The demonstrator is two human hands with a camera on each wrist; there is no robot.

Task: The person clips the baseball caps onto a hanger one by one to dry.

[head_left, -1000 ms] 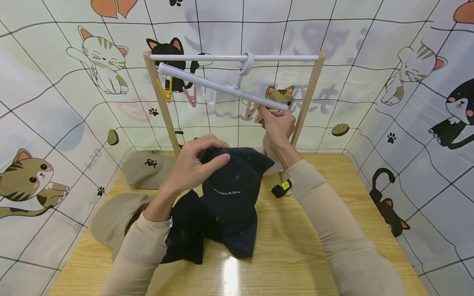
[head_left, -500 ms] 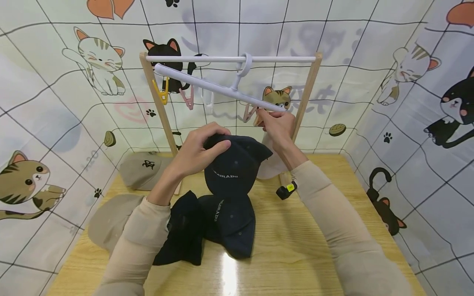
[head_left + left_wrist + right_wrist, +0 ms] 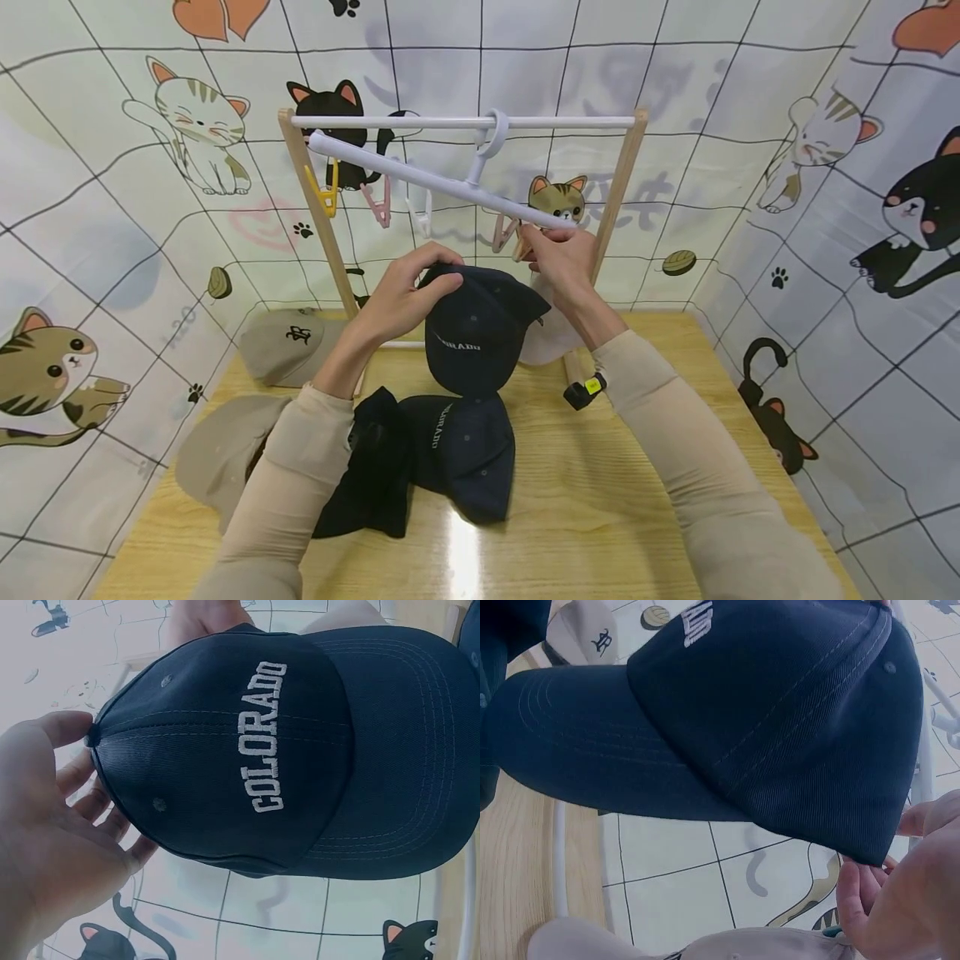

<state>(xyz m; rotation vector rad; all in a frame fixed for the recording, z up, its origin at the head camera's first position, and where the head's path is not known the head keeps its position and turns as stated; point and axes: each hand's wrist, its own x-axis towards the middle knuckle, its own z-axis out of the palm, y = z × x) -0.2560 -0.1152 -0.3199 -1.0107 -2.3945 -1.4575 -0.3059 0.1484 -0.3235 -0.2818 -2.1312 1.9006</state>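
My left hand (image 3: 393,296) grips the navy baseball cap (image 3: 472,329) at the top of its crown. White COLORADO lettering runs across its front, and the brim (image 3: 405,750) hangs downward in the head view. Over at the low end of the tilted white hanger (image 3: 420,177), my right hand (image 3: 564,260) pinches a beige clip (image 3: 520,249), largely hidden by the fingers. In the right wrist view, the cap's edge overlaps the right fingertips (image 3: 853,889). More clips hang along the hanger: yellow (image 3: 328,196), pink (image 3: 378,204) and white (image 3: 423,217).
A wooden rack (image 3: 626,179) with a white bar carries the hanger. On the table (image 3: 600,517) lie another navy cap (image 3: 468,454), a black cap (image 3: 367,475) and two beige caps, one near (image 3: 217,450), one far (image 3: 288,346). A pale cap (image 3: 551,333) is behind my right wrist.
My left hand has lifted the navy cap higher, away from the other navy cap on the table, and slightly right. My right hand stays at the hanger's low end with the clip.
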